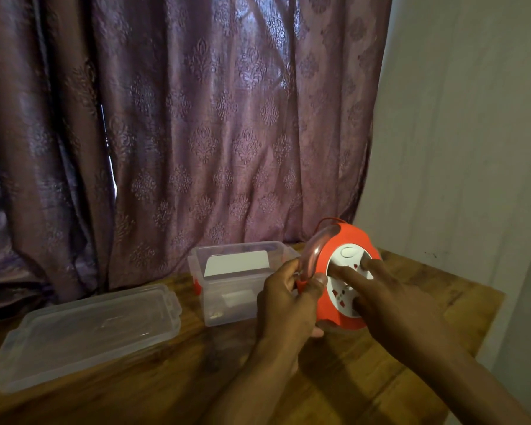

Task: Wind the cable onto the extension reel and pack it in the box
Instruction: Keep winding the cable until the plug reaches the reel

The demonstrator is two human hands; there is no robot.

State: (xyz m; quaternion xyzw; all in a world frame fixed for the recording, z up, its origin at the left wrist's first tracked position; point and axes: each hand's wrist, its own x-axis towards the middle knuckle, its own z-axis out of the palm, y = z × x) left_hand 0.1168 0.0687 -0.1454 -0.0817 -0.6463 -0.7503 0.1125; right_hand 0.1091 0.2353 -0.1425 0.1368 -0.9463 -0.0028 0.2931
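Handling: the extension reel is looking like a rigid moulded-plastic drum, probably light enough for one hand; its smooth rounded shell is likely to be slippery, so the person is doing well to take it at the rim and handle rather than across the face.
Where to hold: the clear arched handle and the orange edge beside it are offering the firmest purchase; the white socket face is turning-ground, better pressed than gripped.
Cable: only a thin orange loop is showing above the reel's top edge; it is looking soft and springy. How much is lying wound inside cannot be told.
Look: an orange body with a wavy outline, a white round centre carrying red-marked sockets and a pale button near the top.
Left hand: the left hand is gripping the reel's left rim, thumb curled over the front by the handle.
Right hand: the right hand is lying on the white face with straight fingers pressing it, holding nothing.
Position: the reel is being held tilted just above the wooden surface, right of the box.
Box: clear plastic, standing open, its lid lying flat to its left.
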